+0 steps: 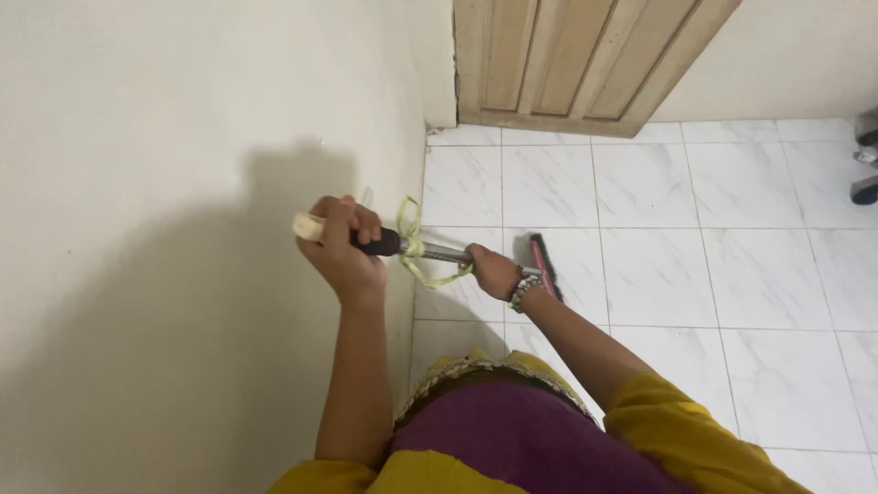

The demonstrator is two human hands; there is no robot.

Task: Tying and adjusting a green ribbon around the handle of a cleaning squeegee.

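Hands: left hand [340, 252] wrapped around the top of the broom [457, 256] handle; right hand [494, 272] gripping lower on the shaft.
Broom axis: slants down from the left hand, away from the wall [183, 137].
Brush head [546, 265]: on the floor [732, 274] just past the right hand.
Nearer hand: right.

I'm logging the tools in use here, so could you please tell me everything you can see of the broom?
The broom has a shiny metal handle with a dark grip and a pale end cap. A yellow-green ribbon is tied around the handle. Its dark brush head with pinkish edge rests on the white tiled floor near the wall. The left hand holds the grip; the right hand holds the handle lower down.
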